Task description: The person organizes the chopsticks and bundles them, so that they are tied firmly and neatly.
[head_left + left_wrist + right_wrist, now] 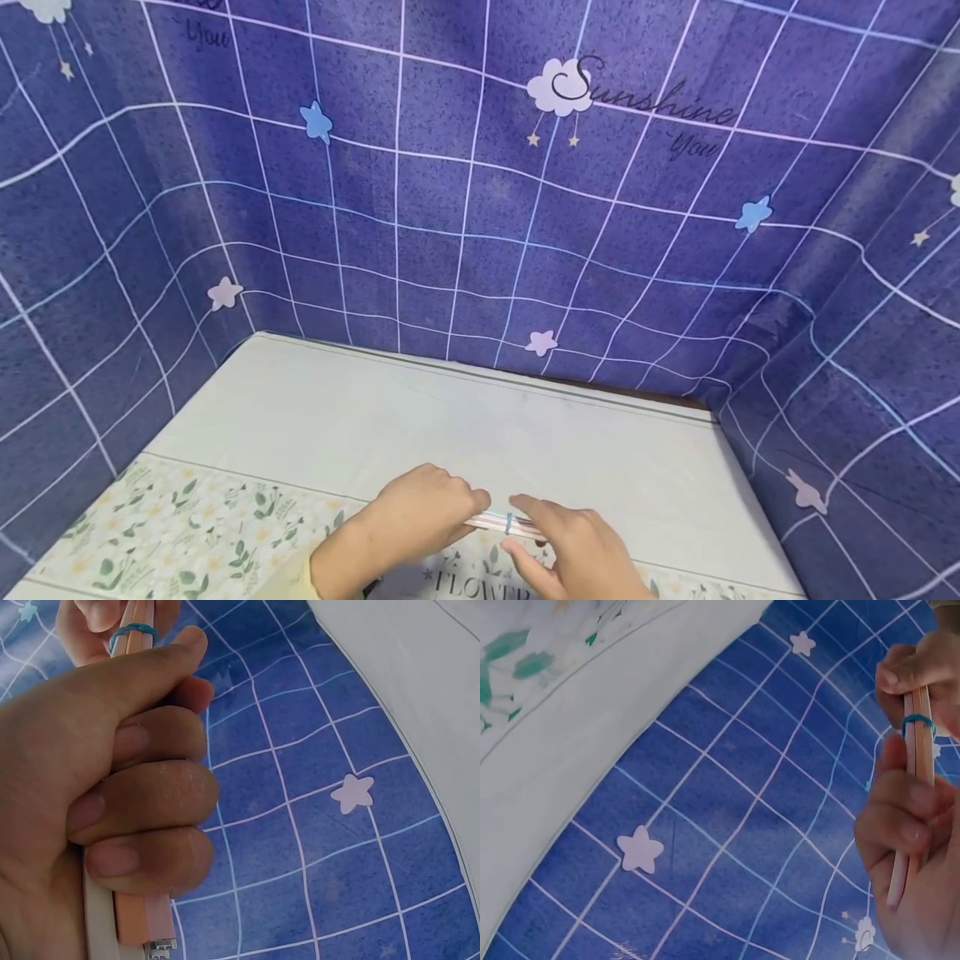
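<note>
My left hand [420, 510] grips a bundle of slim pastel sticks [489, 522] in white, orange and pink, its fingers curled round one end. A small metal piece [160, 948] shows at that end in the left wrist view. Around the bundle's middle runs a teal rubber band [509, 523], which sits between the two hands. My right hand [583, 546] holds the other end, with its fingers bent over the sticks in the right wrist view. The bundle lies nearly level, above the table.
Below the hands is a white table cover [390, 400] with a flower-printed band [187, 521] and lettering. A blue curtain [450, 192] with a grid, stars and clouds stands behind the table and along both sides.
</note>
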### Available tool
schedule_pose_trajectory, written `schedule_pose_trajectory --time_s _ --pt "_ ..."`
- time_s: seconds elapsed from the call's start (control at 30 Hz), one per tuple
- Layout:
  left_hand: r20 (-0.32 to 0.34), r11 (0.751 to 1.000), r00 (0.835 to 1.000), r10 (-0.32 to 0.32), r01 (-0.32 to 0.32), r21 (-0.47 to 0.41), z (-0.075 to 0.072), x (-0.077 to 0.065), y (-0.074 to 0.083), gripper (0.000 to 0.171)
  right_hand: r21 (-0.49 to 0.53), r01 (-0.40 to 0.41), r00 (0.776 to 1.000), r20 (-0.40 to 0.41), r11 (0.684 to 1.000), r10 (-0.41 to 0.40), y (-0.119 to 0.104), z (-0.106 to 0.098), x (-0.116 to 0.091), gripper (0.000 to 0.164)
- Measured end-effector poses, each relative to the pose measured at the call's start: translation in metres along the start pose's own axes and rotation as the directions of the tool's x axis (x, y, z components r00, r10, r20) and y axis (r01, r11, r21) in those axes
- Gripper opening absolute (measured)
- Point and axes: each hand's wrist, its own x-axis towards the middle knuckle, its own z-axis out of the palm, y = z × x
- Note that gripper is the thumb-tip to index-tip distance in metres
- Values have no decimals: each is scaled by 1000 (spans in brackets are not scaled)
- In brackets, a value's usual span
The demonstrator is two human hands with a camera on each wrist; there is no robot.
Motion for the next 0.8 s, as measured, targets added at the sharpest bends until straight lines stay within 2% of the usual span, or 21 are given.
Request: schedule_pose_trajectory --time_s 0.07,0.23,0.37,0.47,0.6,0.73,0.8 --pt "-12 1000 1000 6 -6 -6 0 0 -1 15 43 6 1000 1 999 -6 0 -3 1 24" --pt "-34 1000 999 9 -9 -2 0 2 -2 18 73 118 993 -18 990 -117 4 -3 7 6" --pt "-22 1000 1000 8 -8 -6 -2 2 0 16 71 156 988 -29 985 -155 5 -2 8 14" --pt "-21 1000 1000 8 -9 -22 -2 3 1 14 30 138 990 -30 990 -137 3 -2 8 21" --pt "-24 999 1000 4 -5 -38 1 4 3 9 -76 99 995 -17 992 -100 -1 -1 7 32" --pt "-21 997 1000 4 -6 -78 3 5 4 12 -155 77 997 5 985 -77 -4 0 7 36" --pt "-21 996 1000 1 -3 -91 4 5 4 12 -163 66 998 16 984 -65 -4 0 8 38"
